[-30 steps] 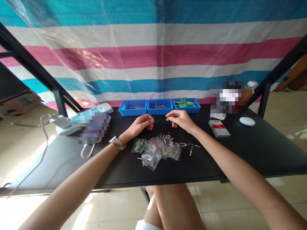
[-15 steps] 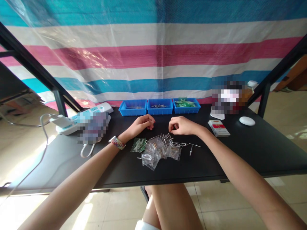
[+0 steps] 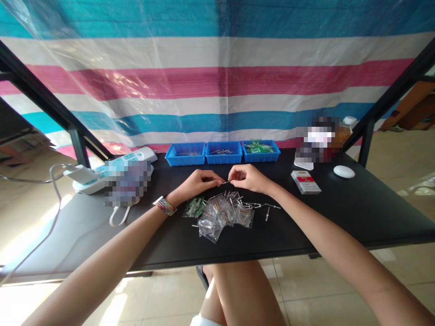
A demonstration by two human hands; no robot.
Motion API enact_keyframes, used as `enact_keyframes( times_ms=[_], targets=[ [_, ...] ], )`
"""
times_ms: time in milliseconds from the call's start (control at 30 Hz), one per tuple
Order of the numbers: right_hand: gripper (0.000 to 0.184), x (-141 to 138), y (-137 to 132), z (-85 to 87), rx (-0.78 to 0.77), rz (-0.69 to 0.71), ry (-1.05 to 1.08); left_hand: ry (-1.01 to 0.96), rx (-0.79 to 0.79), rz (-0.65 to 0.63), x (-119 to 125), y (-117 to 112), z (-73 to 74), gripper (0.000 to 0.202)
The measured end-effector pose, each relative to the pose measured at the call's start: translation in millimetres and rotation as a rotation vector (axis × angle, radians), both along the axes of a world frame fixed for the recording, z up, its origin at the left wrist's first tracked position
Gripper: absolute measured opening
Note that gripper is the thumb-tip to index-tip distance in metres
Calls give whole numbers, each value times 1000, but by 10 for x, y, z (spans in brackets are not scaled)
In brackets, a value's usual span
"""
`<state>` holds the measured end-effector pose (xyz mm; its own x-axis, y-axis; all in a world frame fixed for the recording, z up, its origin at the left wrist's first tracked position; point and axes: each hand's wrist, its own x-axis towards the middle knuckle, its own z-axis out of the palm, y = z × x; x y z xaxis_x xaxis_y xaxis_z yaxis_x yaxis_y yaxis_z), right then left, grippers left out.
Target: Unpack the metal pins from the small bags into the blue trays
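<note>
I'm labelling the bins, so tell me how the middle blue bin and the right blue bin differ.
The middle bin holds thin silvery pins; the right bin holds green packets. The middle bin's contents sit below its rim; the right bin's reach above its back edge. Both are blue, open-topped and side by side.

Makeshift indoor workspace: striped sheeting [image 3: 170, 50] at top, small metal parts [image 3: 234, 198] and blue bins [image 3: 223, 159] mid-frame, tiled floor [image 3: 170, 294] below.

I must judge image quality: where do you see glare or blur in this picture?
In the head view, sunlight overexposes the floor at left, glare streaks the striped sheet and plastic bags, mosaic blurs something beside the power strip, and the thin piece between left hand and right hand lacks detail.
</note>
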<state>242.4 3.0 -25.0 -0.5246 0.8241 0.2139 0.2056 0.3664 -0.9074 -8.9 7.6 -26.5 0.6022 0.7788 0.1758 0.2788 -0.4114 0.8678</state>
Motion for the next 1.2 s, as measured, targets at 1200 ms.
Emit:
enact_keyframes(
  times_ms=[1200],
  targets=[
    [32,-243,-92,-96,-271,-134,369,-272,-151,178,52,-27,-8,33]
  ],
)
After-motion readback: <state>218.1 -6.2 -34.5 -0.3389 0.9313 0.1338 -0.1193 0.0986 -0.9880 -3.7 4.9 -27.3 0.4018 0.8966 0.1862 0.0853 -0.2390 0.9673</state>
